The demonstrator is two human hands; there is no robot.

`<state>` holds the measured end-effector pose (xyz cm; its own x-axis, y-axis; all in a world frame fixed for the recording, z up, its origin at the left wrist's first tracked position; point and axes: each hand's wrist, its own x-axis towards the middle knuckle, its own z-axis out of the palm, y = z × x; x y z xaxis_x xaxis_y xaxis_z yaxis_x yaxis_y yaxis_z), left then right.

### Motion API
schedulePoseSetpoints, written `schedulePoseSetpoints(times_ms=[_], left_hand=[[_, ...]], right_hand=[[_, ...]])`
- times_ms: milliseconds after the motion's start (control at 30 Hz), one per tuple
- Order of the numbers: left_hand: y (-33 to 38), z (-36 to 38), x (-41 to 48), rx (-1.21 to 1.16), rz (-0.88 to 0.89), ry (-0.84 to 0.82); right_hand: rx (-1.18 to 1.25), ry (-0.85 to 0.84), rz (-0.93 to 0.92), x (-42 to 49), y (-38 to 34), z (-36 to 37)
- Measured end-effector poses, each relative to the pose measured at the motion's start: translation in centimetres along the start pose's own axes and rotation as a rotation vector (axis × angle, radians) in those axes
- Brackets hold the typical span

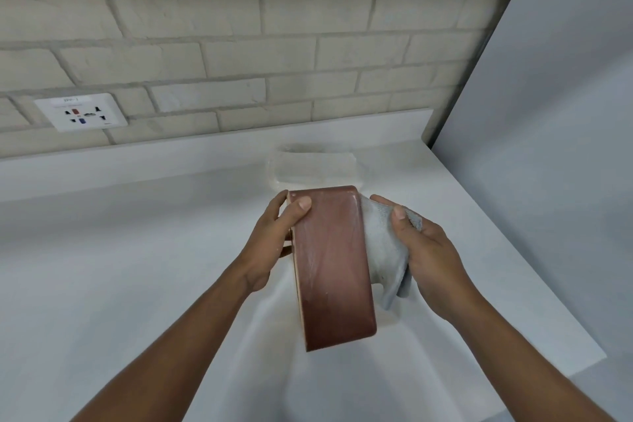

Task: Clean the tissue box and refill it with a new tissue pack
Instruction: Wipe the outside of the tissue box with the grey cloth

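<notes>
The left hand (274, 233) grips the reddish-brown rectangular tissue box (330, 267) by its far left edge, holding it up above the white table (120, 250) with its long axis running away from the person, while the right hand (421, 247) clutches a crumpled pale grey cloth (383, 250) pressed against the box's right side. The clear plastic-wrapped tissue pack (313, 166) lies on the table just beyond the box, about equally near both hands, so reaching it likely means putting something down first

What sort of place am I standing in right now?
Probably an indoor pantry or utility counter, though I can't be sure: a white countertop with a raised back ledge, a pale painted brick wall behind it, and a wall socket plate just above the ledge.
</notes>
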<state>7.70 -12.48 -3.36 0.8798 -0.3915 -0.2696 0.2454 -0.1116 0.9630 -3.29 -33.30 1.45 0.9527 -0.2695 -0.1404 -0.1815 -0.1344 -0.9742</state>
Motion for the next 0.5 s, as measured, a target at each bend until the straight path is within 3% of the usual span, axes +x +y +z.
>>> schedulePoseSetpoints(times_ms=[133, 367, 500], left_hand=[[-0.6, -0.2, 0.3, -0.02, -0.117, 0.022], [-1.1, -1.0, 1.5, -0.004, -0.294, 0.026], [-1.3, -1.3, 2.1, 0.035, -0.353, 0.02]], right_hand=[[0.01, 0.042, 0.038, 0.3, 0.4, 0.0], [0.095, 0.383, 0.155, 1.4, 0.4, -1.3], [0.023, 0.285, 0.129, 1.4, 0.6, -1.5]])
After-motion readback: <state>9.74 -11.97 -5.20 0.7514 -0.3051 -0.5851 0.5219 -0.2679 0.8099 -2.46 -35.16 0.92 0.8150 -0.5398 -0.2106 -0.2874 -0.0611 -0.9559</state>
